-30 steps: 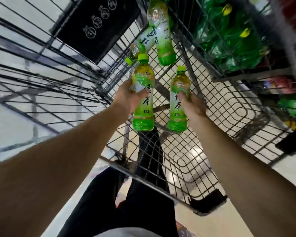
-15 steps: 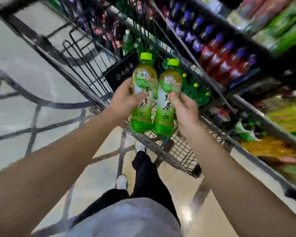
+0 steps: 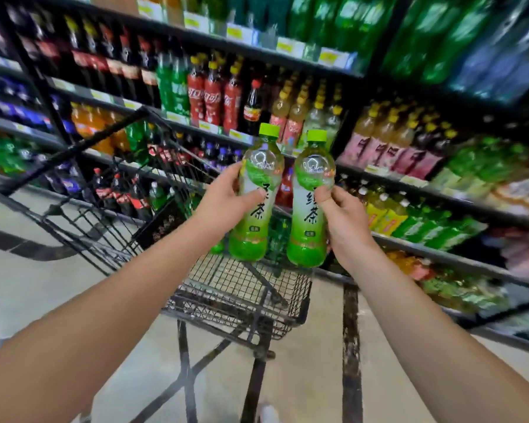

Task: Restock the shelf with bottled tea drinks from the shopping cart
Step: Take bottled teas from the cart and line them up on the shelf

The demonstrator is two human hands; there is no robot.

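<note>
My left hand grips an upright green tea bottle with a lime cap. Beside it, my right hand grips a second green tea bottle of the same kind. Both bottles are held side by side above the near end of the black wire shopping cart, in front of the drink shelves. Green bottles show inside the cart behind the held ones.
Black shelves filled with cola, orange soda, yellow-capped tea and green bottles span the whole background. Price tags line the shelf edges. The cart stands between me and the shelves on a pale floor. The picture is blurred at its edges.
Both hands have lifted the two bottles out of the cart and raised them. The view has swung up from the cart basket to the drink shelves.
</note>
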